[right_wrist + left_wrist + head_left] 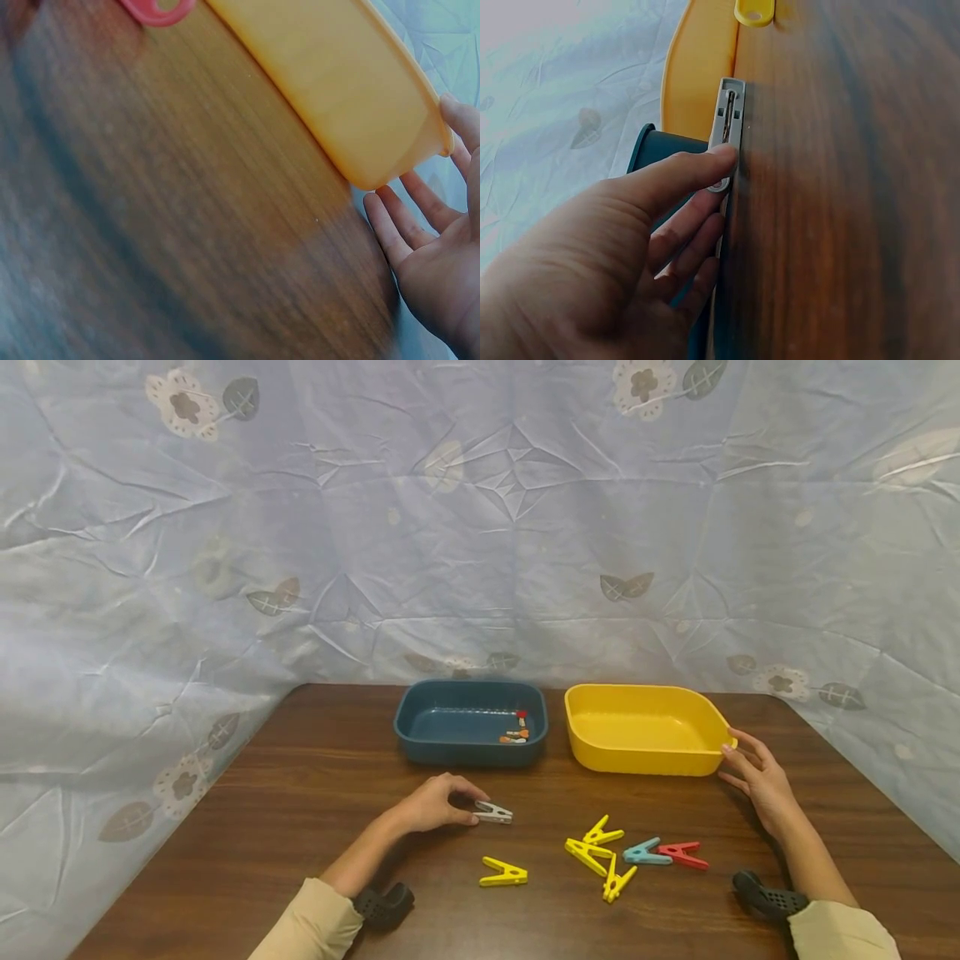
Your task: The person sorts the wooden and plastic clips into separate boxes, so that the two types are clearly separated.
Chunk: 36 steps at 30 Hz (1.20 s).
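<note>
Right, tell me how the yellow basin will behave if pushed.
The yellow basin looks like thin plastic, so probably light for its size and fairly stiff. Low and broad, it seems unlikely to tip. With the right hand at one corner, a push there might swivel it.

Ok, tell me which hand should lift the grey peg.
Probably the left hand: it pinches the grey peg, while the right hand, well away, touches a corner of the yellow tub.
</note>
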Tool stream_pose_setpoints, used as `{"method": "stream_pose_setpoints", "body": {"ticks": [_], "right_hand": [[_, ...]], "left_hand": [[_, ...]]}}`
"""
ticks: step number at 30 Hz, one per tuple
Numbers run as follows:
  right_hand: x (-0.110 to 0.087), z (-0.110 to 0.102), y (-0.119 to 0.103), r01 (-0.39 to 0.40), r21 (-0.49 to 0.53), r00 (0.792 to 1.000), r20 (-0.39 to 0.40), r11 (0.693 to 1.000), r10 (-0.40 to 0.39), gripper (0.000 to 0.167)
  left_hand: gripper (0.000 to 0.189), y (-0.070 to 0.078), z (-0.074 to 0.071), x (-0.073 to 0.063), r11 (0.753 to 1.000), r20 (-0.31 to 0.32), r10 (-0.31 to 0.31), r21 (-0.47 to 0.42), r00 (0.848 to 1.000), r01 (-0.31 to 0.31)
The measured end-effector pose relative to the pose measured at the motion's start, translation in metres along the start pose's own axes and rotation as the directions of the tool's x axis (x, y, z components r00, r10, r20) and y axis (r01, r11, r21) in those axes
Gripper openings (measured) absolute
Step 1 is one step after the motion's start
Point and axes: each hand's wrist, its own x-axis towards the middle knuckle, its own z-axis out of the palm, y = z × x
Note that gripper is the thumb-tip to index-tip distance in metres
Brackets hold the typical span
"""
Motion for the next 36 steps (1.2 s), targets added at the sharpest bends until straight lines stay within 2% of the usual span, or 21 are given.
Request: {"method": "stream_pose_setpoints", "body": {"ticks": [10,16,24,36], "right_hand": [[-0.0004,-0.0001,-0.0006,-0.006,-0.011,1.0,-0.006,1.0,0.006,0.053],[0.0014,-0.0005,0.0009,-0.016,-0.015,1.0,-0.012,1.0,0.016,0.053],[0.0016,-0.0034,0.0022,0.003,-0.029,1.0,0.002,1.0,-0.003,0.053],[0.0013,-0.0022,0.0024,0.004,0.012,1.0,0.001,1.0,-0.004,0.051]], "left_hand": [[0.027,0.0009,0.0002,0.0004,1.0,-0.009,0.019,0.01,1.0,-0.019],[0.025,0.0022,-0.0014,0.0008,0.999,-0.018,0.026,-0.024,1.0,-0.027],[0.024,0.0056,-0.0023,0.0027,0.995,-0.007,0.005,-0.096,1.0,-0.006],[0.025,0.0069,-0.0029,0.0026,0.991,-0.021,-0.024,-0.131,0.999,0.021]]}}
